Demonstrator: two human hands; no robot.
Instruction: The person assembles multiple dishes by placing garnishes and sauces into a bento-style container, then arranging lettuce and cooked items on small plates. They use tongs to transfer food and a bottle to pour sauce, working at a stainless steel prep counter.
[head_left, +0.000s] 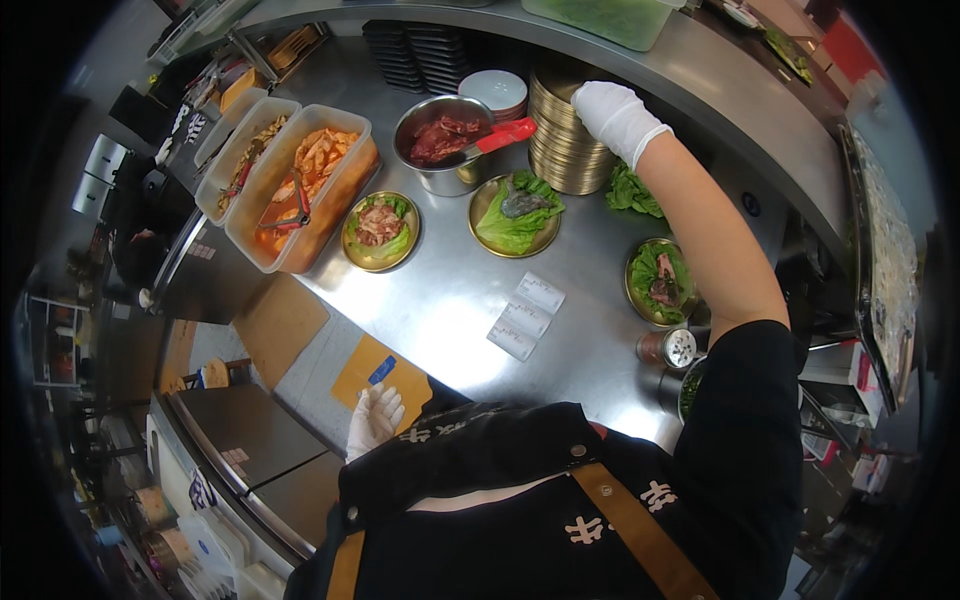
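At the upper centre of the frame, the right hand (617,118) reaches over the top of the brass stack (568,155). Its fingertips are partly hidden at the rim, so I cannot tell whether the grip is clamped on a piece or only resting there. The left hand (374,418), low and left of centre, is off the surface (430,315), fingers loosely curled and apart, with nothing visible in it.

The stack stands at the back of the surface, between the pot (450,182) on its left and loose lettuce (634,193) on its right. To handle it well, I would pinch only the uppermost rim and feel for a second piece clinging beneath. A straight lift seems safer than a pull toward the body, which might tip the column toward the middle dish (546,241) just in front. The red handle (508,135) juts from the pot toward the stack, so a sweep to the left could knock it. The left hand could steady the lower pieces. Anything brought forward should stay off the paper slips (526,318).
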